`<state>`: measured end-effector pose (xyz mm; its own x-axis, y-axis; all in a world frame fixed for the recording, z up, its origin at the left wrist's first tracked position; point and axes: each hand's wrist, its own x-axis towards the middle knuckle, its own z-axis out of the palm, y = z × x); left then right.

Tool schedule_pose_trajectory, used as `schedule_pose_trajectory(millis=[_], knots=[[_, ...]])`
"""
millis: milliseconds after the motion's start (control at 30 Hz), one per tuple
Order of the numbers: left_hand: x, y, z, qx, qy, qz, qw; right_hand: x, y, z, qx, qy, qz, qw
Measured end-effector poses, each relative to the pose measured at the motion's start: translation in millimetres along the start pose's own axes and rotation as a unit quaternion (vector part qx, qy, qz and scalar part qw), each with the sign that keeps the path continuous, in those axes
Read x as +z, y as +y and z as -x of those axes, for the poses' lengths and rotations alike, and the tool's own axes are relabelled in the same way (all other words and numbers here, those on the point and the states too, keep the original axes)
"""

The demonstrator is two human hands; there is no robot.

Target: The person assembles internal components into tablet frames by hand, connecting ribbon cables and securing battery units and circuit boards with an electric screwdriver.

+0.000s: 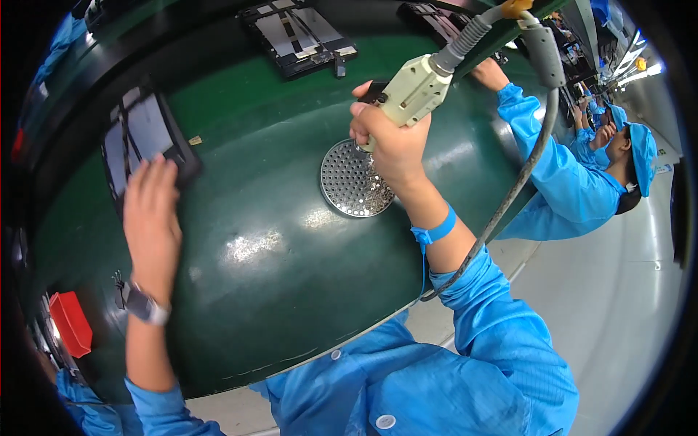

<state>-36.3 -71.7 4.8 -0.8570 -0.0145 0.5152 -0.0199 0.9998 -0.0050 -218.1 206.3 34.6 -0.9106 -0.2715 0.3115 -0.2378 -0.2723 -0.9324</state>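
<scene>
Clenching a blocky plastic tool (pixel 416 91), the right grip (pixel 392 144) is near a round, perforated dish (pixel 347 179); the left grip (pixel 150 225), straight-fingered, overlaps a slablike device (pixel 149 123).

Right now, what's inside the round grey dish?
Small shiny pieces lie in the dish, mostly toward its right side. The right hand, gripping the cream tool, covers the dish's upper right part, so whatever lies there can't be seen.

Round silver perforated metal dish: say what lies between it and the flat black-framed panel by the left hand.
Head view: a small yellowish piece beside the panel, then green tabletop up to the dish.
</scene>
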Motion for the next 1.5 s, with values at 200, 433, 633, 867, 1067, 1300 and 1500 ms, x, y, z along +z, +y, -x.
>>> schedule_pose_trajectory(millis=[200,433,633,867,1067,1300,1500], knots=[[27,-96,-43,-0.073,0.002,-0.062,0.995,9,1,1,0.018,0.001,-0.03,0.999],[74,-1,-113,-0.047,0.025,0.239,0.97,3,0,2,0.004,-0.006,-0.008,1.0],[136,79,-174,-0.186,0.013,0.171,0.968,-6,-7,2,-0.033,0.022,-0.028,0.999],[130,46,-177,-0.31,0.051,0.583,0.749,-21,-13,-4,-0.054,0.02,-0.046,0.997],[60,58,-113,-0.421,0.055,0.659,0.621,-26,-4,0,-0.05,0.046,-0.029,0.997],[-42,113,65,-0.44,-0.003,0.572,0.692,-21,-11,4,-0.053,0.026,-0.029,0.998],[-93,95,93,-0.228,-0.103,0.266,0.931,-24,-3,10,-0.059,0.012,-0.035,0.998]])
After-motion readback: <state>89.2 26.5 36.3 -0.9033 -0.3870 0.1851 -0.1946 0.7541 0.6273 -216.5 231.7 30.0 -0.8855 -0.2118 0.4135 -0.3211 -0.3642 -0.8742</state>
